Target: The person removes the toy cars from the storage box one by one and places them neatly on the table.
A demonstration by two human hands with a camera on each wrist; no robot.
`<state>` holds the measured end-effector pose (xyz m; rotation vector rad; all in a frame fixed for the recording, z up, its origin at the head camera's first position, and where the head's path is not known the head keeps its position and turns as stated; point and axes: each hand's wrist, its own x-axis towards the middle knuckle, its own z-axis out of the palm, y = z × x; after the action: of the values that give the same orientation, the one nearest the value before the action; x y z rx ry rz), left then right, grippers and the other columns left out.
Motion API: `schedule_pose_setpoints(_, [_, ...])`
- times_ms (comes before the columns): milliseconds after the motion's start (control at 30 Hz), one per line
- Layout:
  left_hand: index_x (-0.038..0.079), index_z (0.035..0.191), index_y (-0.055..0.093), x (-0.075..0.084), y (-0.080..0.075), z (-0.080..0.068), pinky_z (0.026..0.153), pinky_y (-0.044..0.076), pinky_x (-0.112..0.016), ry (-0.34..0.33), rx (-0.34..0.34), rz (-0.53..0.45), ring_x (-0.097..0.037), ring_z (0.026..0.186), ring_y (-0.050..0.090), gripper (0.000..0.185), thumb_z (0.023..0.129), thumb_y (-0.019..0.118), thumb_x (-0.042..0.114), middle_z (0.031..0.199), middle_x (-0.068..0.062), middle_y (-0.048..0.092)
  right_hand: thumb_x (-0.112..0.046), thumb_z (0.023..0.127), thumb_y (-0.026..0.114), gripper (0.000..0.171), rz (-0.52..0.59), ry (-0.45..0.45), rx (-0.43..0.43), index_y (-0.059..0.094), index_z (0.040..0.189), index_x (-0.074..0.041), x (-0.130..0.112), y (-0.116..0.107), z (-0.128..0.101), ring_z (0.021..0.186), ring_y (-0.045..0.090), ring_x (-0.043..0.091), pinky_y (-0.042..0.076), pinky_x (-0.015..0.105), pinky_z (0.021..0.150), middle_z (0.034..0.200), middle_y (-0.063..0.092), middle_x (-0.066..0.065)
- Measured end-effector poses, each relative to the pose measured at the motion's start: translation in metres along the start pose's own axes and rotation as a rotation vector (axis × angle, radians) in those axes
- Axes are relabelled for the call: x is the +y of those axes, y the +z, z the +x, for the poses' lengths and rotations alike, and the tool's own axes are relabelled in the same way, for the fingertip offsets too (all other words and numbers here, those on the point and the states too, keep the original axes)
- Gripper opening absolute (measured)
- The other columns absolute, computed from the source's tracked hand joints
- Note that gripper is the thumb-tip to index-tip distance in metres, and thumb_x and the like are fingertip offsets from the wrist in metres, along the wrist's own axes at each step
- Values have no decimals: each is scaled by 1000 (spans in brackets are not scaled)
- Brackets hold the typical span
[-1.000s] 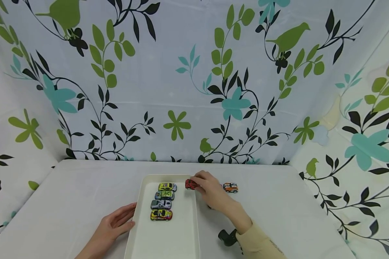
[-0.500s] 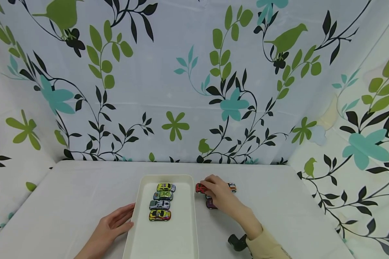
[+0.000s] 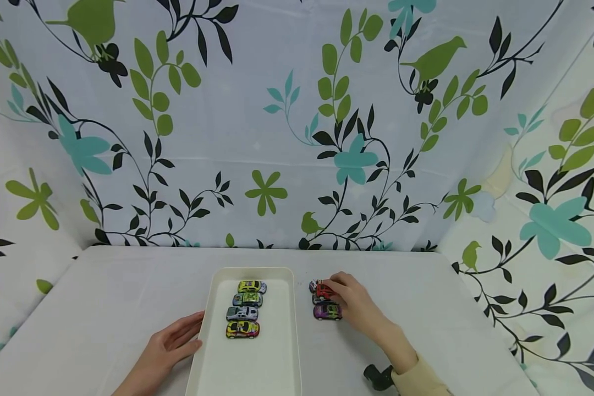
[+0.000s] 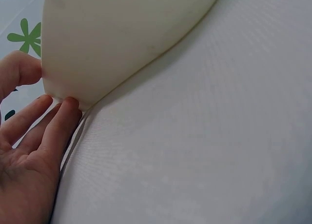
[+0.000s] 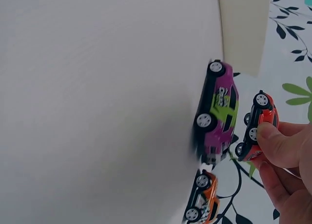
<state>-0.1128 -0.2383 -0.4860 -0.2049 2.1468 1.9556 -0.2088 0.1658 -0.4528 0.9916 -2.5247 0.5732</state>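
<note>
My right hand [image 3: 357, 302] pinches a red toy car [image 5: 263, 121] between thumb and fingers. The wheels of the red car show in the right wrist view, lifted off the table. Close by on the table is a purple and green toy car [image 5: 222, 107]. An orange toy car [image 5: 207, 197] sits behind it; in the head view my hand hides that one. Parts of other small cars show around the red one in the head view. My left hand [image 3: 165, 346] rests with extended fingers against the left side of a white tray [image 3: 247, 368], fingertips at its wall [image 4: 117, 43].
Inside the tray, stacked in a column, are a yellow car [image 3: 252, 286], a green-yellow car [image 3: 247, 299], a silver car [image 3: 242, 313] and a yellow-red car [image 3: 242, 329]. A black device [image 3: 378, 378] is by my right wrist. A patterned curtain [image 3: 218, 137] hangs behind the table.
My right hand has carried the red car rightward from over the tray's right rim to the cars on the table. The purple car has come into view. My left hand stays at the tray.
</note>
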Motion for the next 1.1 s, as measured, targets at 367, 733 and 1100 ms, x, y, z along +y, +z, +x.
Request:
schedule_pose_setpoints(367, [4,150,41,0,1,-1,98,55,-31,8,5,9,-34,142,41,68,93,72,22,155,-19,41,15,76,77,41,-20,13,68,71,114,3,16,-6,-19,101,64,27,58,40,86,108,66,13])
schedule_pose_setpoints(733, [5,150,41,-1,0,1,100,53,-30,13,3,9,-30,142,42,68,92,72,22,156,-16,41,15,75,77,44,-53,35,75,71,116,1,31,-8,-28,102,64,25,58,40,86,109,66,10])
schedule_pose_setpoints(1100, [6,151,41,-2,-1,0,99,54,-30,17,1,-3,-31,142,42,68,93,72,22,155,-17,42,19,73,76,43,-49,105,60,72,111,0,38,-13,-35,101,64,26,58,41,85,107,66,9])
